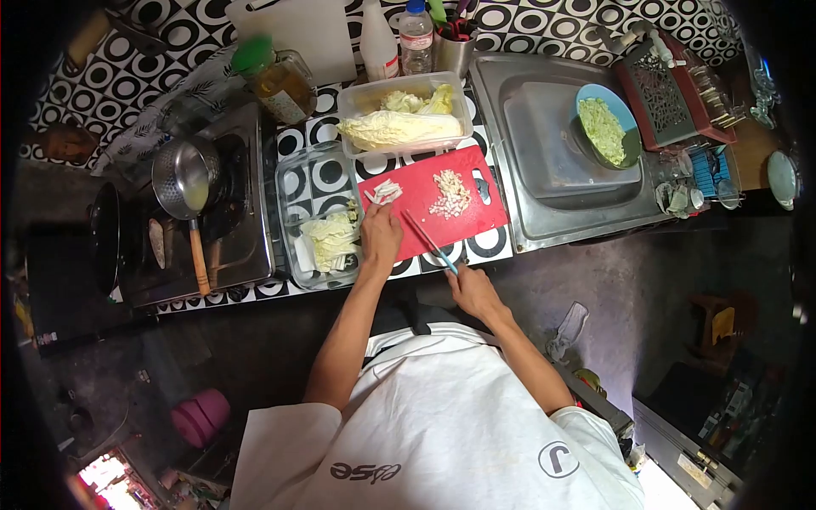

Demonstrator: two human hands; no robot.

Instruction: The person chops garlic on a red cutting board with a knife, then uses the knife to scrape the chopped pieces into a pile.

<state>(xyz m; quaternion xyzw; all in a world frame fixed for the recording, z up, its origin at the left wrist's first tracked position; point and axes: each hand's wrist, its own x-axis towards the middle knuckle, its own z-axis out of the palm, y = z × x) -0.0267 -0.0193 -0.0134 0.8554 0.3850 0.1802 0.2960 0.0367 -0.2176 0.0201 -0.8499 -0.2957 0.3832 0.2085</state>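
My right hand (478, 295) is closed around the light-blue handle of a knife (432, 243), its blade pointing up and left over the red cutting board (416, 248). My left hand (382, 236) rests at the board's left side, fingers bent together against several white cabbage strips (387, 189). Right of the strips lies a pile of chopped cabbage (450, 195). Left of the board, a clear container (285, 191) holds cabbage pieces (330, 241). Behind the board, a plastic box (466, 109) holds a larger piece of napa cabbage (399, 130).
At right, a blue bowl (630, 110) of shredded greens stands on a plastic lid over the steel sink (544, 229). At left, a perforated ladle (183, 183) with a wooden handle lies on the stove (246, 246). A green-lidded jar (285, 89) and bottles (416, 42) stand behind.
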